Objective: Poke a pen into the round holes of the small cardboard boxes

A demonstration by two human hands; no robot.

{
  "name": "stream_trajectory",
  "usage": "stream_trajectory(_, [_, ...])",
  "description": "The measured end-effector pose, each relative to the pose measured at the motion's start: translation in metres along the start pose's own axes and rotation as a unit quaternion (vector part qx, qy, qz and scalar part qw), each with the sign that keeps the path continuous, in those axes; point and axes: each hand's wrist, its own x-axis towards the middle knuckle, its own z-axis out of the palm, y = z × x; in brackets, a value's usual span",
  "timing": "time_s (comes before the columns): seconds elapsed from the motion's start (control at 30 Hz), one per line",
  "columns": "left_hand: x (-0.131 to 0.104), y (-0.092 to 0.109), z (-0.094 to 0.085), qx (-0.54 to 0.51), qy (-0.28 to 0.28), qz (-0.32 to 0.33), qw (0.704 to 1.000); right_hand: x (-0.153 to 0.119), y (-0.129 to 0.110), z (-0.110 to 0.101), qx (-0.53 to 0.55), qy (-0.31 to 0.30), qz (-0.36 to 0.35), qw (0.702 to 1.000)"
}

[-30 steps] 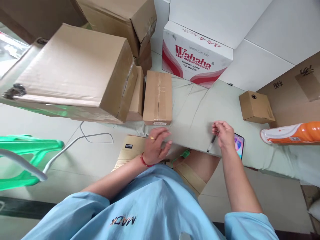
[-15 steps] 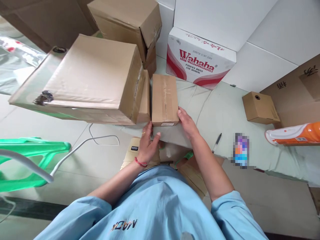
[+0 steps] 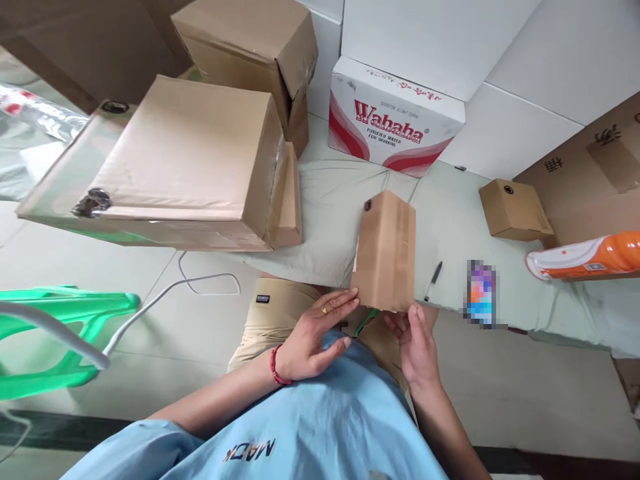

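A small brown cardboard box (image 3: 384, 253) is tilted over the front edge of the cloth-covered surface, a dark round mark near its top left corner. At its lower left corner are the fingertips of my left hand (image 3: 314, 337), whose fingers are stretched out with the thumb apart. My right hand (image 3: 417, 343) grips the lower right corner, its fingers partly under the box. A black pen (image 3: 433, 281) lies just to the right of the box, and a phone (image 3: 481, 293) with a blurred screen is farther right.
Large cardboard boxes (image 3: 185, 150) are stacked at the left. A white and red Wahaha carton (image 3: 393, 120) stands by the wall. At the right are another small box (image 3: 515, 210) and an orange and white bottle (image 3: 585, 257). A green stool (image 3: 75, 300) is at the lower left.
The small box has moved right and toward me, away from the stacked boxes, and is now turned and tilted. Both hands have moved right and nearer my body with it.
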Motion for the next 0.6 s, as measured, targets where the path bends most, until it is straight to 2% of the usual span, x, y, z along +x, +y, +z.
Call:
stream_trajectory(0.13, [0.026,0.012,0.009,0.007,0.008,0.083,0.996,-0.007,0.008,-0.009,0.118,-0.010,0.099,0.988])
stream_trajectory(0.3, [0.030,0.011,0.018,0.042,0.049,0.089,0.994,-0.001,0.012,-0.010,0.190,-0.016,0.089,0.978])
stream_trajectory(0.47, [0.020,0.003,0.008,-0.002,0.039,0.046,0.998,0.004,0.007,-0.014,0.168,-0.036,0.096,0.980])
stream_trajectory(0.6, [0.015,-0.003,0.012,-0.050,0.042,-0.062,0.996,-0.001,0.007,-0.010,0.103,-0.007,0.018,0.994])
